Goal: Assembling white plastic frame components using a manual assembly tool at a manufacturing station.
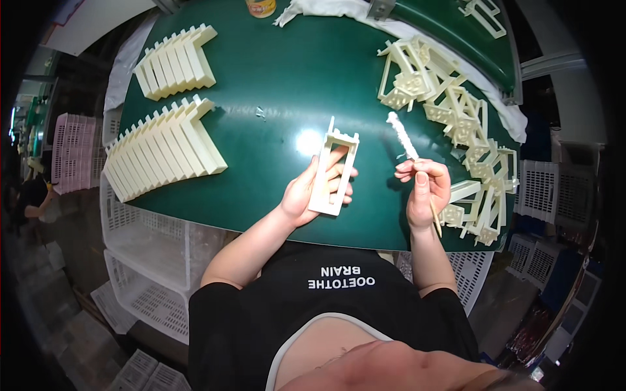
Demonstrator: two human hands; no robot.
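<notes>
A cream plastic rectangular frame [325, 208] with short prongs on its upper end rests in my left hand [301, 197], whose fingers curl behind it and show through its opening. My right hand [430, 189] pinches a thin wooden stick wrapped in white fluffy material [402, 135] at its far end; its bare end points down along my wrist. A gap separates the stick's tip from the frame. To the right of my right hand lies a jumbled pile of similar cream frames [464, 120].
On the green table [274, 72], two neat rows of cream parts stand at left, a nearer row [163, 150] and a farther row [175, 64]. White cloth [339, 9] lines the far edge beside a yellow container [261, 7]. White plastic crates [147, 228] stand below the table's left side.
</notes>
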